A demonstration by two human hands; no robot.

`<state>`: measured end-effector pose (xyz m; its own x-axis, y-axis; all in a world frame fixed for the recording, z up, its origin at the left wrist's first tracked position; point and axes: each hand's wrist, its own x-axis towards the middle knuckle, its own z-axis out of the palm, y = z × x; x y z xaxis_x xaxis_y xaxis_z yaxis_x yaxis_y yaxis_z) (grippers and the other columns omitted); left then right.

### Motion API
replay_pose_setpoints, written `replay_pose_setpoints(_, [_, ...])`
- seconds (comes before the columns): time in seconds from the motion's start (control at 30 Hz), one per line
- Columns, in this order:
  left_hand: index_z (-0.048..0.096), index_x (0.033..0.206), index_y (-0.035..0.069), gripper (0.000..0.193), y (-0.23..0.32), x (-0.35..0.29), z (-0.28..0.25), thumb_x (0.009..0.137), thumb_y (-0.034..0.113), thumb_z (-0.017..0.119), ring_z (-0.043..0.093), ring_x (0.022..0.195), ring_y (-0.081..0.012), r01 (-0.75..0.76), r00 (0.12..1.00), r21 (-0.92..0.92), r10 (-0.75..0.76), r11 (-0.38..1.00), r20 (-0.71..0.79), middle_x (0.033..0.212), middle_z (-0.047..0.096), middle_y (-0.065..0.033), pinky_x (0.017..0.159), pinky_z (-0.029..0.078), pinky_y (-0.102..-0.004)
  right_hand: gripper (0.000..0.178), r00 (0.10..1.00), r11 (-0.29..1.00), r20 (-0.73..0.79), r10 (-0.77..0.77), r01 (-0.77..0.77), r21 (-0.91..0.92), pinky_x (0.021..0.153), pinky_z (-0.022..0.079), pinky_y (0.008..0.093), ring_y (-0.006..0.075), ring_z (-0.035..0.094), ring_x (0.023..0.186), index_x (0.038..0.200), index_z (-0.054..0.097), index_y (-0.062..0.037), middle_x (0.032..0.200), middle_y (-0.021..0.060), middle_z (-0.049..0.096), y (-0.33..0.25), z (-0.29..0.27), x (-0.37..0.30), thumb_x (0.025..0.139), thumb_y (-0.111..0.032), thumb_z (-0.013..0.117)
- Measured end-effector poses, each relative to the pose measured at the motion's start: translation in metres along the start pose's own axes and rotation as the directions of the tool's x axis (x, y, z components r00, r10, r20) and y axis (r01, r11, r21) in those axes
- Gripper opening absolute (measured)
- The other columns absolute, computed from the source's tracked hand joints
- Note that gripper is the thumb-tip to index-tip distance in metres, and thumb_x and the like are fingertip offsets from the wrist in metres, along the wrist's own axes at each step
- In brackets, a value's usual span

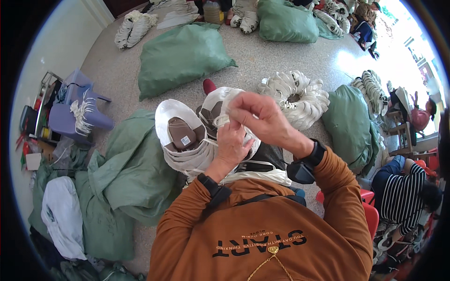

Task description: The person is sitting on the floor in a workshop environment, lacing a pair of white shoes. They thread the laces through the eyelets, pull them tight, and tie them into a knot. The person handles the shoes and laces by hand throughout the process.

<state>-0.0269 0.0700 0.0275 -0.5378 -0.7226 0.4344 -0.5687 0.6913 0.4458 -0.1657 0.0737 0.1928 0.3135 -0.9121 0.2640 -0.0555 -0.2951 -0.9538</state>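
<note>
Beyond the person's lap, a strip of speckled floor (253, 58) separates the work from a full green sack (183, 56). To the right, a ring-shaped bundle of white shoe parts (315, 100) and a second green sack (349, 124) bound the working room. To the left, loose green sacking (140, 173) extends close to the white shoe upper (161, 117) with a brown insole (180, 133) inside. A second white shoe upper (218, 95) is positioned just right of the first, above the lap and beneath the hands.

Left hand (230, 144): fingers bent, partly closed, raised against the second upper. Right hand (262, 116): thumb and forefinger brought nearly together, directly above the left fingers. Whether either hand grips the upper, or a fine thread or lace, cannot be determined.

The hands cover much of the second upper. A red shoe tip (209, 85) shows behind it, the remainder concealed. At the right, a person in a striped top (401, 196) is partly obscured near the dark fisheye rim.
</note>
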Motion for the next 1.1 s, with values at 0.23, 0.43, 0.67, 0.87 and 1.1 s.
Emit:
replay_pose_setpoints(0.23, [0.066,0.105,0.007,0.040,-0.008,-0.002,-0.001,0.073,0.026,0.081,0.057,0.105,-0.0310,0.034,0.999,-0.027,-0.034,0.999,-0.021,0.112,0.059,-0.0106,0.091,0.046,-0.0431,0.021,0.900,0.900,-0.005,-0.437,0.437,-0.002,0.072,0.052,0.0291,0.0131,0.062,0.075,0.112,0.062,0.0014,0.083,0.0045,0.063,-0.137,-0.019,0.052,0.106,-0.016,0.052])
replay_pose_setpoints(0.43, [0.065,0.103,0.006,0.040,-0.006,-0.002,0.002,0.073,0.026,0.082,0.056,0.107,-0.0320,0.034,0.999,-0.047,-0.036,0.998,-0.040,0.112,0.058,-0.0120,0.094,0.046,-0.0432,0.019,0.917,0.885,-0.071,-0.393,0.398,0.242,0.067,0.058,0.0289,0.0158,0.066,0.074,0.111,0.060,-0.0010,0.086,0.0089,0.068,-0.154,-0.024,0.072,0.106,-0.018,0.053])
replay_pose_setpoints(0.67, [0.060,0.119,0.002,0.050,0.032,0.039,-0.066,0.081,0.027,0.081,0.057,0.114,-0.0308,-0.026,0.975,-0.581,-0.107,0.813,-0.194,0.116,0.059,-0.0136,0.099,0.045,-0.0422,0.017,0.952,0.920,-0.129,-0.276,0.301,0.252,0.074,0.057,0.0291,0.0164,0.066,0.079,0.109,0.060,-0.0019,0.088,0.0090,0.067,-0.124,-0.053,0.054,0.107,-0.017,0.052])
replay_pose_setpoints(0.87, [0.060,0.110,0.001,0.018,0.048,0.026,-0.054,0.094,0.008,0.065,0.063,0.096,-0.0335,0.193,0.964,-0.792,0.039,0.580,0.263,0.093,0.062,-0.0136,0.093,0.049,-0.0431,0.019,0.896,0.886,-0.310,-0.318,0.397,0.237,0.080,0.054,0.0312,0.0157,0.066,0.085,0.110,0.062,0.0021,0.094,0.0066,0.066,-0.106,-0.118,0.015,0.105,-0.013,0.052])
replay_pose_setpoints(1.1, [0.058,0.094,0.003,0.008,0.016,-0.009,-0.008,0.087,0.003,0.063,0.060,0.085,-0.0363,-0.281,0.952,-0.488,0.306,0.826,-0.031,0.085,0.058,-0.0146,0.093,0.050,-0.0461,0.017,0.927,0.790,-0.277,0.253,-0.363,-0.494,0.075,0.052,0.0284,0.0141,0.065,0.086,0.109,0.071,-0.0036,0.094,0.0043,0.072,0.028,-0.109,-0.074,0.096,-0.012,0.063])
